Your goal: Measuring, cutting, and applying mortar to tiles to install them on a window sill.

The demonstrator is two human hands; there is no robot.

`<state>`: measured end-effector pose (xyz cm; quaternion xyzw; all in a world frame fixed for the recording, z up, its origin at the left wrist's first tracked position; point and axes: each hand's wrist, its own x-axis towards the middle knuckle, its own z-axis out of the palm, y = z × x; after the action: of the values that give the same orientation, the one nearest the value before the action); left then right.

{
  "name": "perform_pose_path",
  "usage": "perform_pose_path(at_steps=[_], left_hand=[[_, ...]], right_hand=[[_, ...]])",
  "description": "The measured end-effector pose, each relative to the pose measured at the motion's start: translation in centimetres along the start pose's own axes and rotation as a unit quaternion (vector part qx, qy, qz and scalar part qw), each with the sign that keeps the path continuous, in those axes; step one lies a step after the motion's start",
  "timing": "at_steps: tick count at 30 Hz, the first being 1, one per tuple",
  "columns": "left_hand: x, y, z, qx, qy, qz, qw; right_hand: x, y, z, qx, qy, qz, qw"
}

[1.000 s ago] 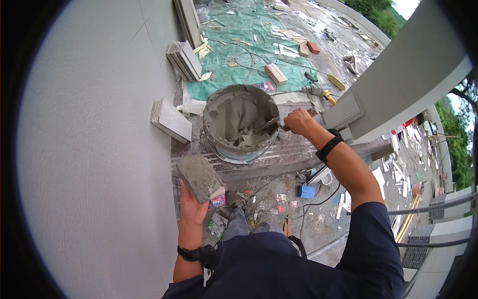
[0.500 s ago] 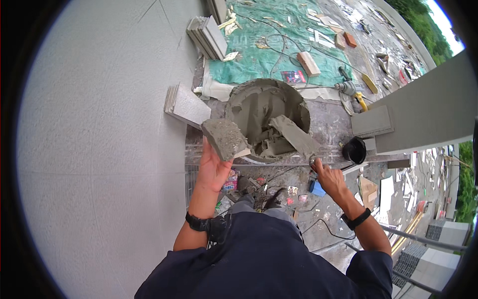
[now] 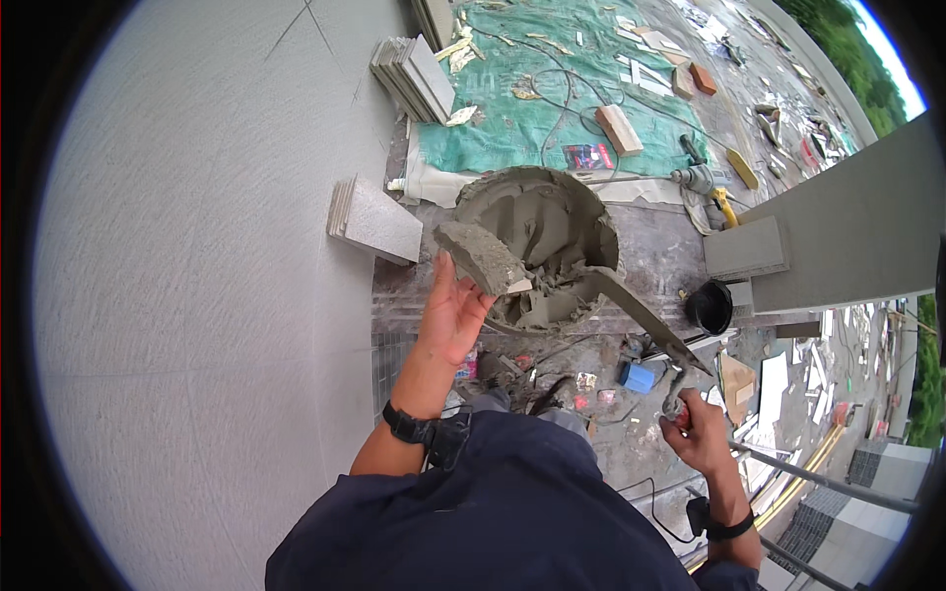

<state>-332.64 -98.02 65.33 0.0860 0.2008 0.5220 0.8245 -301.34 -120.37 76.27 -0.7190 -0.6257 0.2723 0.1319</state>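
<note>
My left hand (image 3: 455, 313) supports a tile (image 3: 478, 254) from below, its fingers closed on the edge. Thick grey mortar covers the tile's upper face, and a pale edge shows at its near right corner. It is held over the near left rim of a round bucket (image 3: 473, 202) that contains wet mortar (image 3: 537, 222). My right hand (image 3: 702, 433) grips the red handle of a trowel (image 3: 645, 320). The trowel blade is tilted, seen nearly edge-on, its far end at the bucket's right side against the mortar.
Tile stacks (image 3: 382, 225) lean along the pale wall (image 3: 197, 246) on the left. A black pail (image 3: 709, 307), more tiles (image 3: 744, 248) and a drill (image 3: 698, 179) are to the right, beside a grey pillar (image 3: 857, 217). Beyond lies green sheeting (image 3: 493, 128) with a brick (image 3: 619, 130) and cable.
My right hand has moved right and nearer my body, turning the trowel blade from flat to edge-on. My left hand has brought the mortar-covered tile slightly right, further over the bucket.
</note>
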Motion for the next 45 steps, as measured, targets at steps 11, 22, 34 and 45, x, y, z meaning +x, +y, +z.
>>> perform_pose_path(at_steps=[11,22,34,45], left_hand=[[1.4,-0.4,3.9,0.149,0.057,0.140,0.977],[1.9,-0.5,3.7,0.137,0.068,0.143,0.978],[1.6,-0.6,3.5,0.145,0.058,0.109,0.982],[1.2,-0.8,3.7,0.123,0.028,0.075,0.989]], right_hand=[[3.3,-3.0,6.1,0.047,0.012,-0.024,0.999],[3.2,-2.7,7.4,0.026,0.007,-0.027,0.999],[3.2,-1.8,7.5,-0.008,0.011,-0.046,0.999],[3.1,-0.9,6.9,-0.017,0.016,-0.063,0.998]])
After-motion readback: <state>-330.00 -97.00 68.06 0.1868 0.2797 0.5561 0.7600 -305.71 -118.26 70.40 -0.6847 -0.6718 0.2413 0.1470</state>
